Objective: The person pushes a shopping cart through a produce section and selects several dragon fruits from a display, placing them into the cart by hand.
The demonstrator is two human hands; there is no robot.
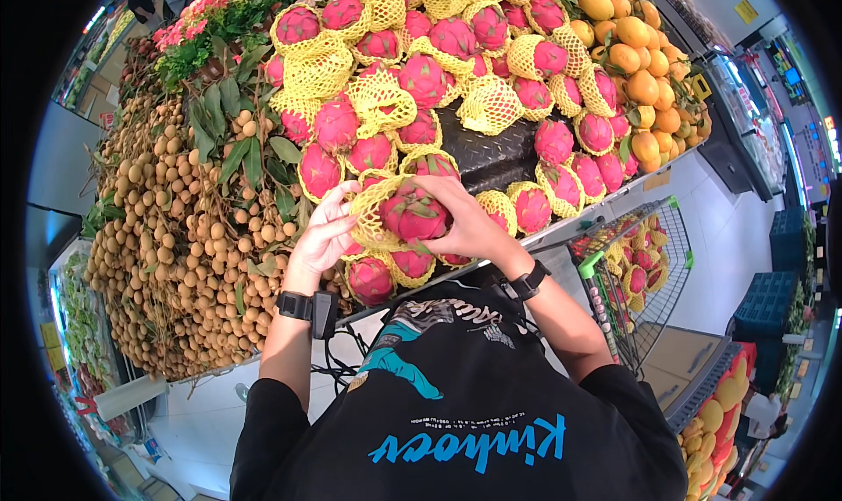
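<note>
Between my two hands is a pink dragon fruit [414, 213], held just over the near edge of the fruit display. My right hand [460, 216] wraps round its right side. With pinched fingers, my left hand [326, 229] grips a yellow foam net [375, 216] that lies against the fruit's left side. Other dragon fruits [424, 80], many in the same yellow netting, are heaped just beyond and beside my hands. A dragon fruit [369, 280] rests below my left hand at the front edge. Part of the net is hidden behind the held fruit.
Brown longans [189, 229] with leafy stems are piled on the left, and orange mangoes [636, 62] at the far right. A black textured tray surface [491, 154] shows among the dragon fruits. Right of me stands a shopping cart [671, 273] containing netted dragon fruits.
</note>
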